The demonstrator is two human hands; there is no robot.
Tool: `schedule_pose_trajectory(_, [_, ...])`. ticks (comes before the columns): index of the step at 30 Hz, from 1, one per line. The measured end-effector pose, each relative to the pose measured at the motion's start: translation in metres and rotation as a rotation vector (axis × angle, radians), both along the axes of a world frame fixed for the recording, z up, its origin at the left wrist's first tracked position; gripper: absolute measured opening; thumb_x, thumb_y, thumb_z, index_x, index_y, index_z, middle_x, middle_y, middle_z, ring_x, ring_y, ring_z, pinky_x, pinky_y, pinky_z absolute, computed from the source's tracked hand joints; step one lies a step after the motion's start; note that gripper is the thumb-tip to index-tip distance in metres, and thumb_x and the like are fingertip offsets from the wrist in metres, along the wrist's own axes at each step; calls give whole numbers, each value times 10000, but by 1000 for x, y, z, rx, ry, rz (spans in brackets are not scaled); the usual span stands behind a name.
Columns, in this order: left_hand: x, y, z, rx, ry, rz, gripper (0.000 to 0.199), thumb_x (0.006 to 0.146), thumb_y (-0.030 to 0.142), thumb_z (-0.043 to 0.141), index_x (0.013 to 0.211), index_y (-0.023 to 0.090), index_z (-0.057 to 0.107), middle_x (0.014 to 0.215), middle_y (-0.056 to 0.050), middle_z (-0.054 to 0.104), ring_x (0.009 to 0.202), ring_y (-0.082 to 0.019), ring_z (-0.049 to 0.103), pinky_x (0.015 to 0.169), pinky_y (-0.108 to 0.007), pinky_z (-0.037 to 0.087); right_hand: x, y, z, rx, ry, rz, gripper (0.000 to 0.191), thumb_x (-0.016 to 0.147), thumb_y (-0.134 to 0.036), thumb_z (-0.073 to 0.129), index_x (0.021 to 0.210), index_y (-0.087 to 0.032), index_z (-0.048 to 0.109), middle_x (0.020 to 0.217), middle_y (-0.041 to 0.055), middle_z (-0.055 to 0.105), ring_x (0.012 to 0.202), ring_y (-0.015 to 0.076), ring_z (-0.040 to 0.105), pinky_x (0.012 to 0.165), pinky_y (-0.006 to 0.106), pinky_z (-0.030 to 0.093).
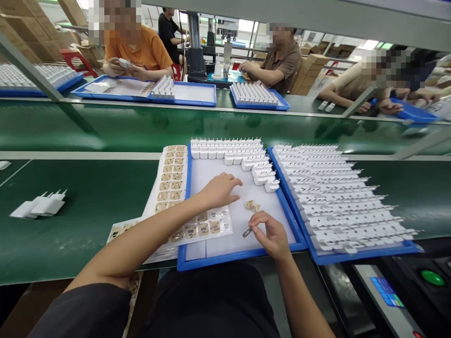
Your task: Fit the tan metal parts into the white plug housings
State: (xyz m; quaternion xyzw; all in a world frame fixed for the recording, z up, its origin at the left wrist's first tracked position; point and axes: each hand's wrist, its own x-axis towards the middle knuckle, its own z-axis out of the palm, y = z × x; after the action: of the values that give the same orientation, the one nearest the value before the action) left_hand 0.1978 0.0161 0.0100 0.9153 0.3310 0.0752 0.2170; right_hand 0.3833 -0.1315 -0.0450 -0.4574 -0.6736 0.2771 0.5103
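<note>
My left hand is held over the middle of a blue-rimmed tray, fingers apart, with nothing in it. Near the tray's lower right, my right hand pinches a small dark metal strip between thumb and fingers. Crumpled tan scraps lie just above the right hand. White plug adapters stand in rows along the tray's back and right side. Sheets of tan die-cut stickers lie at the left, one sheet reaching into the tray under my left forearm.
A second blue tray full of white adapters adjoins on the right. Several loose adapters lie on the green belt at left. Across a raised rail, several people sit with trays. A green button is at lower right.
</note>
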Motion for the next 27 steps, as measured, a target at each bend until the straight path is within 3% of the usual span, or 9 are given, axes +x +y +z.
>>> schedule_pose_trajectory(3, [53,7,-5,419,-114,-168,452,902,154,609,1352,193,586,1484,-170,527,1391,-364,466,1113,-515,403,-2,-1,2,18,-27,-14,53,929,-231,587,890,-241,621,805,45,679,791,225,667,750,406,560])
schedule_pose_trajectory(6, [103,18,-18,670,-139,-393,463,935,50,494,1361,206,582,1611,-120,401,1511,-328,338,1224,-557,260,-3,-1,6,28,-76,-10,61,912,-195,615,891,-242,646,852,52,685,837,225,669,783,398,553])
schedule_pose_trajectory(9, [134,25,-29,696,-107,-471,324,971,56,413,1111,145,691,1595,-108,430,1528,-296,319,1264,-518,214,-3,-1,9,4,-159,-6,46,907,-211,642,882,-239,668,951,77,677,908,234,674,831,401,555])
schedule_pose_trajectory(12, [136,22,-25,558,-135,-421,301,970,47,399,968,138,686,1488,-136,541,1456,-274,432,1212,-462,315,-2,-1,9,-4,-171,-15,46,923,-225,630,889,-238,658,963,79,672,919,235,673,849,405,552])
schedule_pose_trajectory(16, [83,-3,0,406,-218,-286,176,945,198,573,1101,129,617,1176,-162,670,1138,-279,632,945,-414,512,0,-1,5,23,-83,-24,44,945,-224,601,923,-237,636,923,67,681,901,232,667,825,394,546])
schedule_pose_trajectory(20, [-7,-42,20,-180,-634,-1,348,831,239,755,1121,187,570,1091,-76,666,965,-191,653,845,-291,528,2,0,0,-15,15,26,40,957,-234,593,938,-235,627,878,53,674,861,225,656,800,386,539])
schedule_pose_trajectory(23, [-62,-70,15,-378,-764,133,385,817,255,789,1138,204,582,1121,-79,662,1055,-212,644,934,-319,501,-3,1,-1,-82,77,56,23,948,-216,623,943,-234,637,867,42,666,835,210,650,790,366,523])
schedule_pose_trajectory(27, [-94,-98,-9,-477,-884,274,402,817,245,808,1145,213,578,1191,-96,664,1146,-237,628,982,-352,478,-26,-2,11,-160,252,156,53,943,-196,639,928,-246,653,844,31,651,806,195,629,740,336,505])
